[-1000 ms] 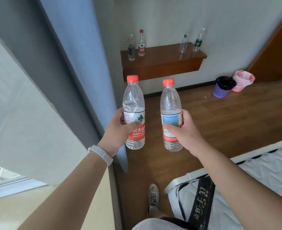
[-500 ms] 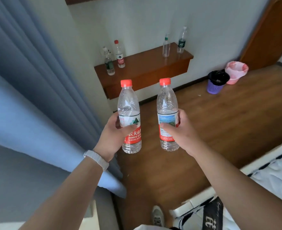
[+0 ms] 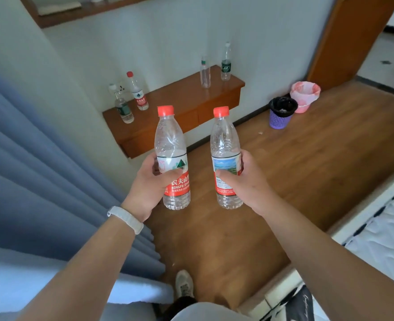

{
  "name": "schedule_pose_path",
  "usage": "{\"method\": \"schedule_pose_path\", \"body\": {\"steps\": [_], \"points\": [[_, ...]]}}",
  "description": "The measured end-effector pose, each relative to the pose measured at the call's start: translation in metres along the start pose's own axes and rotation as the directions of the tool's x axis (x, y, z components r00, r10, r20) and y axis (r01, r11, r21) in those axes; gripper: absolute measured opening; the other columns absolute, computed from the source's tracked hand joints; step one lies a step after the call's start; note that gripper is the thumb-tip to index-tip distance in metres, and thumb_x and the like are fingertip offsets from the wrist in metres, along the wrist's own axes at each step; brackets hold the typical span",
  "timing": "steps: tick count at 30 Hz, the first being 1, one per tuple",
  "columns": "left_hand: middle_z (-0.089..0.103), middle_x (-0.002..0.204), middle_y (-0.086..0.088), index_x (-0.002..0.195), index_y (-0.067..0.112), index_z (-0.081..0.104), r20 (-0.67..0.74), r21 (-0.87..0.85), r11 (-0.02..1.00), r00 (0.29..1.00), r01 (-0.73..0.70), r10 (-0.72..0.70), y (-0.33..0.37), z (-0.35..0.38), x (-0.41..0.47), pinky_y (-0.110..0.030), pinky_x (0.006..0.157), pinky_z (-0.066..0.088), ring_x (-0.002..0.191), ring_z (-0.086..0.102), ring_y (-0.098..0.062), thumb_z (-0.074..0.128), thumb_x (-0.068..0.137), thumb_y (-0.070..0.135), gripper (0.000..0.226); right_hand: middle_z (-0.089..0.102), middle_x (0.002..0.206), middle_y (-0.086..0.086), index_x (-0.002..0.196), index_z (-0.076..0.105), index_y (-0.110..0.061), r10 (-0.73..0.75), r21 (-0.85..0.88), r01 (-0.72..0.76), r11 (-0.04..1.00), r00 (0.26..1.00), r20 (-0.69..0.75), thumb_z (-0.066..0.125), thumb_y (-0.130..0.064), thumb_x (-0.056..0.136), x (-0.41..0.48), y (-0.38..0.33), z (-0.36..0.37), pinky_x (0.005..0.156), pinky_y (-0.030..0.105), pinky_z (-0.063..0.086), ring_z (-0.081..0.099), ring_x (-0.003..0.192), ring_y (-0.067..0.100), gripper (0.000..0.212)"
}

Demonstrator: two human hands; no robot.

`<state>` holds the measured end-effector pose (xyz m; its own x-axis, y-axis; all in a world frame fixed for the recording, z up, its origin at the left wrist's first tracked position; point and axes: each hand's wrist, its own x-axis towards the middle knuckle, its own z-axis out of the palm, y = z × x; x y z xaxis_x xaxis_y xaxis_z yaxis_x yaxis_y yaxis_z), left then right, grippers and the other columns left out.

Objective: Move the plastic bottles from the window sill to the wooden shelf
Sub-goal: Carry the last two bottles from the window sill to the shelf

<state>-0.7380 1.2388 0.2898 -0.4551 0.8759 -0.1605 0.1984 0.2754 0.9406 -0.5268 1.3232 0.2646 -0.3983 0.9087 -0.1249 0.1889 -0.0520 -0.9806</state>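
Observation:
My left hand [image 3: 148,185] grips a clear plastic bottle [image 3: 171,144] with a red cap and red label, held upright. A second clear red-capped bottle [image 3: 225,140] stands upright in my right hand [image 3: 247,181], side by side with the first. Ahead, the wooden shelf [image 3: 179,100] hangs on the white wall. Two bottles stand at its left end, a red-labelled bottle [image 3: 138,92] and a green-labelled bottle [image 3: 122,105]. At its right end stand a bare bottle [image 3: 205,72] and a dark-labelled bottle [image 3: 225,63]. The window sill is out of view.
A blue curtain [image 3: 41,181] hangs along the left. A purple bin [image 3: 280,113] and a pink bin [image 3: 305,96] stand on the wooden floor by the wall, right of the shelf. A mattress [image 3: 381,239] lies at the lower right, and an orange door frame [image 3: 344,35] at the upper right.
The view has swung from the window and curtain toward the shelf, which now looks nearer. Both hands still hold their bottles upright, side by side.

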Motion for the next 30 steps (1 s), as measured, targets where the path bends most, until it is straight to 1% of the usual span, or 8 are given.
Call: {"method": "schedule_pose_path", "body": {"steps": [2, 7, 9, 15, 19, 23, 27, 30], "points": [[0.064, 0.124, 0.009, 0.135, 0.033, 0.049, 0.033, -0.010, 1.000, 0.999, 0.006, -0.005, 0.000, 0.004, 0.016, -0.043, 0.096, 0.054, 0.108, 0.063, -0.015, 0.077, 0.084, 0.035, 0.059, 0.065, 0.108, -0.013, 0.126, 0.048, -0.032, 0.017, -0.015, -0.017, 1.000, 1.000, -0.025, 0.077, -0.026, 0.081, 0.010, 0.003, 0.000, 0.078, 0.024, 0.054, 0.067, 0.094, 0.004, 0.054], [0.062, 0.125, 0.012, 0.135, 0.036, 0.047, 0.101, 0.000, 1.000, 0.995, -0.010, 0.010, -0.003, 0.008, 0.069, -0.042, 0.096, 0.054, 0.111, 0.062, -0.015, 0.076, 0.084, 0.037, 0.058, 0.067, 0.103, -0.015, 0.122, 0.049, -0.032, 0.040, -0.043, -0.046, 0.998, 0.991, -0.126, 0.077, -0.027, 0.081, 0.046, 0.003, 0.002, 0.074, 0.020, 0.052, 0.067, 0.088, -0.002, 0.050], [0.061, 0.125, 0.014, 0.134, 0.039, 0.047, 0.139, -0.009, 1.000, 0.990, -0.014, 0.015, -0.003, 0.004, 0.094, -0.042, 0.097, 0.053, 0.113, 0.061, -0.015, 0.076, 0.084, 0.039, 0.058, 0.066, 0.103, -0.014, 0.121, 0.049, -0.032, 0.045, -0.052, -0.054, 0.997, 0.987, -0.156, 0.076, -0.025, 0.083, 0.066, -0.001, 0.007, 0.070, 0.016, 0.050, 0.066, 0.087, -0.003, 0.047], [0.060, 0.128, 0.016, 0.135, 0.042, 0.046, 0.208, -0.061, 0.998, 0.977, -0.025, 0.037, -0.005, -0.031, 0.180, -0.044, 0.098, 0.052, 0.116, 0.060, -0.015, 0.077, 0.080, 0.049, 0.064, 0.064, 0.106, -0.013, 0.125, 0.046, -0.032, 0.049, -0.098, -0.070, 0.993, 0.978, -0.202, 0.076, -0.029, 0.083, 0.139, -0.021, 0.043, 0.070, 0.019, 0.049, 0.066, 0.091, 0.004, 0.051], [0.060, 0.127, 0.015, 0.136, 0.038, 0.046, 0.220, -0.087, 0.996, 0.975, -0.025, 0.044, -0.003, -0.058, 0.234, -0.041, 0.097, 0.053, 0.115, 0.059, -0.016, 0.075, 0.085, 0.041, 0.059, 0.064, 0.107, -0.011, 0.127, 0.046, -0.030, 0.021, -0.111, -0.047, 0.993, 0.975, -0.221, 0.075, -0.028, 0.084, 0.185, -0.040, 0.069, 0.071, 0.019, 0.049, 0.065, 0.094, 0.007, 0.051], [0.061, 0.127, 0.015, 0.136, 0.038, 0.046, 0.207, -0.126, 0.992, 0.977, -0.015, 0.042, -0.002, -0.077, 0.274, -0.039, 0.094, 0.054, 0.114, 0.060, -0.016, 0.076, 0.084, 0.041, 0.059, 0.064, 0.106, -0.012, 0.125, 0.046, -0.031, 0.017, -0.124, -0.045, 0.991, 0.976, -0.216, 0.075, -0.027, 0.085, 0.219, -0.051, 0.085, 0.068, 0.017, 0.048, 0.065, 0.091, 0.004, 0.049], [0.061, 0.125, 0.014, 0.135, 0.038, 0.046, 0.217, -0.138, 0.990, 0.976, 0.000, 0.030, -0.001, -0.080, 0.297, -0.034, 0.090, 0.055, 0.113, 0.060, -0.016, 0.075, 0.086, 0.038, 0.057, 0.066, 0.107, -0.010, 0.128, 0.047, -0.029, 0.027, -0.116, -0.054, 0.992, 0.975, -0.222, 0.076, -0.028, 0.084, 0.246, -0.054, 0.084, 0.068, 0.017, 0.048, 0.066, 0.092, 0.005, 0.054], [0.061, 0.126, 0.013, 0.135, 0.036, 0.046, 0.215, -0.126, 0.992, 0.977, 0.018, 0.009, 0.002, -0.075, 0.315, -0.036, 0.092, 0.055, 0.113, 0.061, -0.015, 0.074, 0.086, 0.038, 0.056, 0.065, 0.109, -0.010, 0.129, 0.046, -0.028, 0.033, -0.103, -0.057, 0.993, 0.974, -0.225, 0.075, -0.028, 0.084, 0.266, -0.052, 0.076, 0.069, 0.017, 0.048, 0.066, 0.094, 0.006, 0.054]]}}
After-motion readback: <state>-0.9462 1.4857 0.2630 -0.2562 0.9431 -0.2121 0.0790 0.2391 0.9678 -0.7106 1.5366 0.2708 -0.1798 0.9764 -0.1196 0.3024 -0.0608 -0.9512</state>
